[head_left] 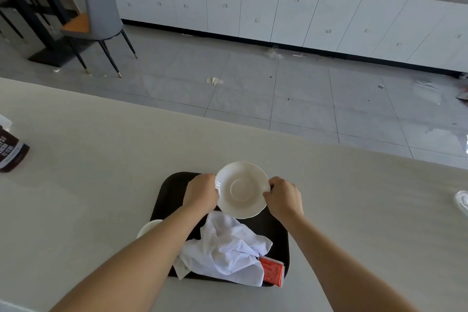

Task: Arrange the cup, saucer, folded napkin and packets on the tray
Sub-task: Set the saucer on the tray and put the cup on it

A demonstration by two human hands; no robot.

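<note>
Both hands, left hand (201, 194) and right hand (285, 197), pinch opposite rim edges of a white saucer (241, 190) (stiff, smooth, likely breakable) above the dark tray (159, 208).

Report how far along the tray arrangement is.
Early stage. Done: nothing looks finally placed. In hand: the left hand and right hand grip the saucer by its rim over the far end of the tray. Left: the napkin lies crumpled, unfolded; the red packet sits at the near right corner; the cup sits at the tray's left edge, mostly hidden behind the forearm.
</note>
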